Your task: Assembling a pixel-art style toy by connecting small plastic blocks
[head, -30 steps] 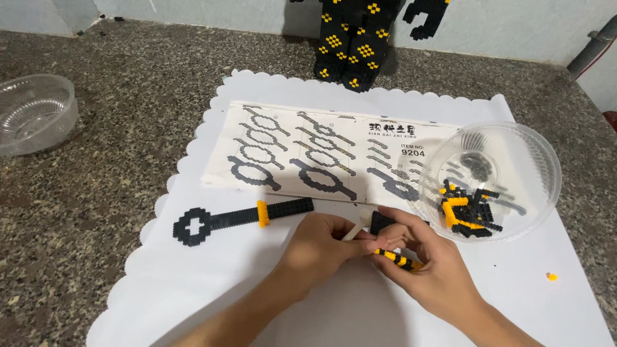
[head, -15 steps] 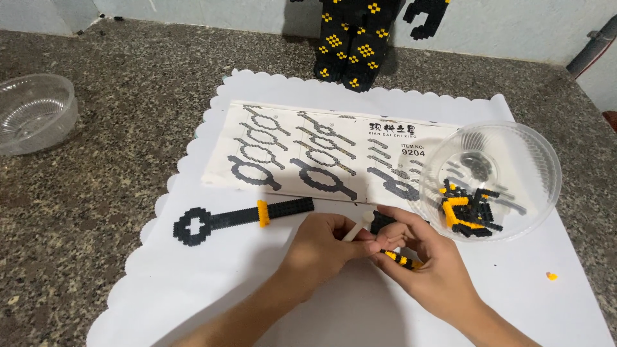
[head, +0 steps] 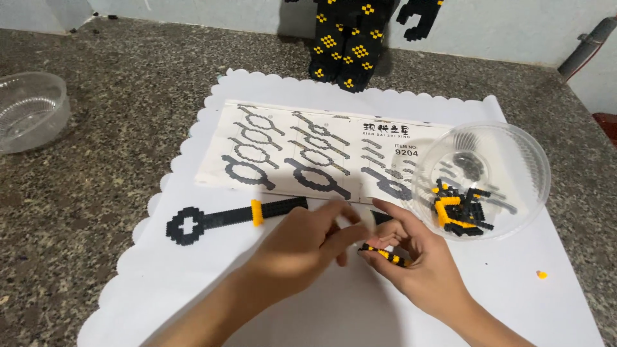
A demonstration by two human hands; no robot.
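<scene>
White instruction sheet [head: 302, 151] (black diagrams)

A black brick key [head: 231, 217] banded in yellow lies on a white scallop-edged mat [head: 193, 283] over the speckled grey-brown bench [head: 116, 115], beside a white sheet [head: 308, 151] patterned with black key shapes, a clear bowl [head: 514, 160] of black-and-yellow pieces, and a black-and-yellow strip [head: 385, 254] in hand.

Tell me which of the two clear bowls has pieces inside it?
The clear bowl at the right, on the white paper; it holds black and yellow pieces. The bowl at far left looks empty.
</scene>
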